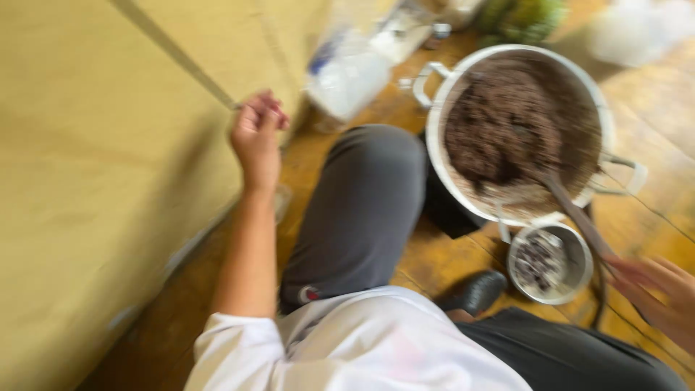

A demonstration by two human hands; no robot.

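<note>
View from the head camera, heavily motion-blurred. We look down on a seated person in a white shirt [376,347] and grey trousers [355,210], on a worn wooden floor [434,257].

At upper right stands a large round metal pot with loop handles [434,137], filled with a dark brown crumbly mass [507,119]. Just beside it, toward the person, sits a small round metal bowl [575,279] holding a few dark pieces [539,261].

The right hand [662,293], at the right edge of the frame, is closed around the near end of a long brown wooden stirring stick [572,210]; the stick slants up and to the left, passes over the small bowl's rim, and ends in the mass inside the pot. The fingers are smeared by motion, so we cannot tell how tightly they grip.

The left hand [257,134] is raised at the left, well apart from the pot, against a broad yellowish cloth surface [94,159]. Its fingers are curled inward into a loose fist; we cannot tell whether it pinches anything.

Above the knee lies a blurred clear plastic packet [351,69], and a green object [521,18] lies beyond the pot. A black shoe-like object [474,291] lies beside the bowl.
</note>
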